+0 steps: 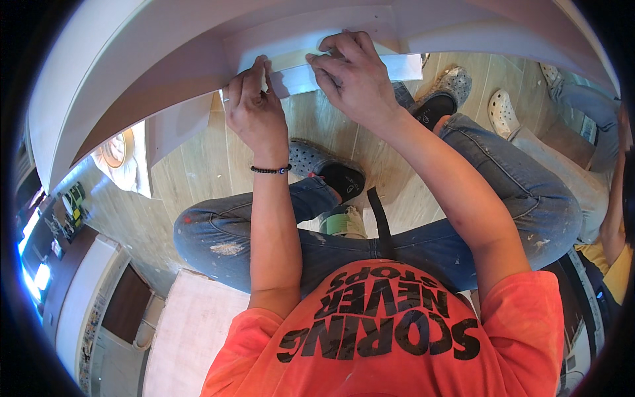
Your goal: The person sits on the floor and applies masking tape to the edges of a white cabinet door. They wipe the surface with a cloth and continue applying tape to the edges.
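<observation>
A pale curved panel [109,63], part of some built structure, arches across the top of the view, with a boxed recess [281,36] in its middle. Along the recess's lower edge lies a straight, flat white strip [403,66]. Near its left end, my left hand [256,116] has fingers and thumb pinched together on the edge; the fingertips partly hide what they grip. My right hand [355,76] is bent over the middle of the strip, its fingers curled and closed on it. A dark bead bracelet [270,169] circles my left wrist.
Below are my bent legs in paint-spotted jeans [503,178] and grey clogs [331,165] on a wood-look floor [218,155]. At right, another person sits close, with white clogs [503,112] and a bare arm [615,198]. A pale board [188,331] lies at lower left.
</observation>
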Tool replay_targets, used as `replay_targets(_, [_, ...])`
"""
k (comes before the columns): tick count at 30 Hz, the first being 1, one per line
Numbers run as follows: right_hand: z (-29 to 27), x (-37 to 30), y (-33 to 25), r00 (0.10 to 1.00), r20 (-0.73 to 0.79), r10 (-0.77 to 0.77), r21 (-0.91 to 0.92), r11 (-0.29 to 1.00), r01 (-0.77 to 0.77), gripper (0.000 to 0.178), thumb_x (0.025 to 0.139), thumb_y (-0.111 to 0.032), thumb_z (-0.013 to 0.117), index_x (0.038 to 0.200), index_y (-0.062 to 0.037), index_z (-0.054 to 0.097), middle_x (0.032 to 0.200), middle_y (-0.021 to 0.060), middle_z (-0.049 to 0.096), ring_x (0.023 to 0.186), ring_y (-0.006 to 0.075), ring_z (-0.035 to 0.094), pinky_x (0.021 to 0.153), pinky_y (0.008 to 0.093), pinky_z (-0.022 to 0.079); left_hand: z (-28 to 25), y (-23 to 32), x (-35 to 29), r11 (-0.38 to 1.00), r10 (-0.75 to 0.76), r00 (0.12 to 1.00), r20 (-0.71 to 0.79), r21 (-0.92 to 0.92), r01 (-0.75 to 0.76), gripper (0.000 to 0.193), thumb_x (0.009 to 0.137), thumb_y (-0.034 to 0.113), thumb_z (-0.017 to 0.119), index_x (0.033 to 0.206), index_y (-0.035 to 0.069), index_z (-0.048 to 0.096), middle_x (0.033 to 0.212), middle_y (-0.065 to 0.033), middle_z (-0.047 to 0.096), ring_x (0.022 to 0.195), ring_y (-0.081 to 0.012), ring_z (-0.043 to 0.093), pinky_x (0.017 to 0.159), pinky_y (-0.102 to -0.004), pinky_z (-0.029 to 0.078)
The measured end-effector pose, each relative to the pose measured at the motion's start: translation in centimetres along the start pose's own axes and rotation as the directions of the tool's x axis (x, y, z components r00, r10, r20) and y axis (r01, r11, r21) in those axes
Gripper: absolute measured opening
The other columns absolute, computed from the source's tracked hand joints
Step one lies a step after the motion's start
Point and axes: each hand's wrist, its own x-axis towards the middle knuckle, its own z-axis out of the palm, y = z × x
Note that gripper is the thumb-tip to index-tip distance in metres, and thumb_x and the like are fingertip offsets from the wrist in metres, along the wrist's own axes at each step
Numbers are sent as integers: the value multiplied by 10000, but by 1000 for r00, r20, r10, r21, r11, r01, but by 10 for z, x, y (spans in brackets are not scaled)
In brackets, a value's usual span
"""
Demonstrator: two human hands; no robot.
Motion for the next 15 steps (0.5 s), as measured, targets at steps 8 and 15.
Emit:
replay_targets(8, [1,-1,0,1000,8,12,20,1000,-13,212,803,-130,770,1012,-121,806,1080,51,653,1090,318,572,954,402,532,-1,1,-2,999,-37,999,35,-12,37,334,782,-19,788,1076,137,815,954,-73,737,892,-287,697,780,-420,568])
replay_targets(15, [-2,0,-6,998,51,-40,-61,997,43,300,820,-158,743,1112,-178,811,1127,56,634,1098,314,557,967,433,521,0,-2,-2,1000,18,1000,-5,22,-18,242,835,37,814,1046,156,817,917,-57,741,827,-252,706,694,-394,570])
